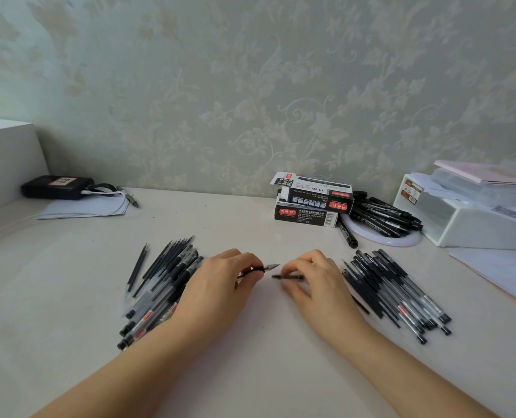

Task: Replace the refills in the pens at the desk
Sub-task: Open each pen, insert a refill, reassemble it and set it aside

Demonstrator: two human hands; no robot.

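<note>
Right, both forearms reach in from six o'clock, hands meeting at the centre of the desk. The left hand curls its fingers round a pen, pinching it near the grip with the metal tip poking out toward three o'clock. The right hand pinches a thin black refill between thumb and fingertips, level, its end aimed at the pen tip and just apart from it.

At nine o'clock of the hands lies a fanned pile of pens and refills; at three o'clock another pile.

Toward one o'clock, two stacked black pen boxes; the upper one reads "1120", the rest too small to read. Beside them a heap of black markers lies on a round white base. At eleven o'clock, a black device carries a label reading "24". At two o'clock, a white storage box, contents unclear.
</note>
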